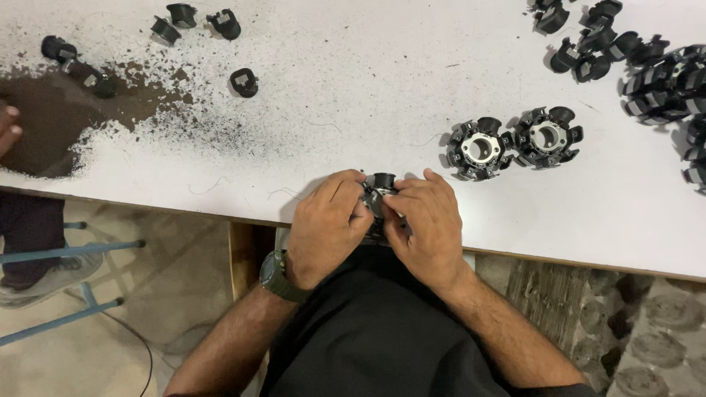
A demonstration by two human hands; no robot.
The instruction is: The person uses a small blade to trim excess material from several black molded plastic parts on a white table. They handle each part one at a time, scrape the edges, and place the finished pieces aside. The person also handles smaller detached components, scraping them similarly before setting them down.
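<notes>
My left hand point(327, 224) and my right hand point(425, 224) are closed together on one black ring-shaped plastic part point(381, 192) at the near edge of the white table point(368, 88). Only the part's top shows between my fingers; the rest is hidden. A dark green watch point(276, 276) sits on my left wrist. Two similar black ring parts with pale centres lie flat just beyond my right hand, one point(480, 149) nearer and one point(548, 137) to its right.
A heap of black parts point(647, 66) fills the table's far right corner. Small black clips point(244, 81) lie scattered at the far left among dark powder and a worn brown patch point(51, 121). Another person's fingers point(7, 125) and shoe point(44, 276) appear at the left edge.
</notes>
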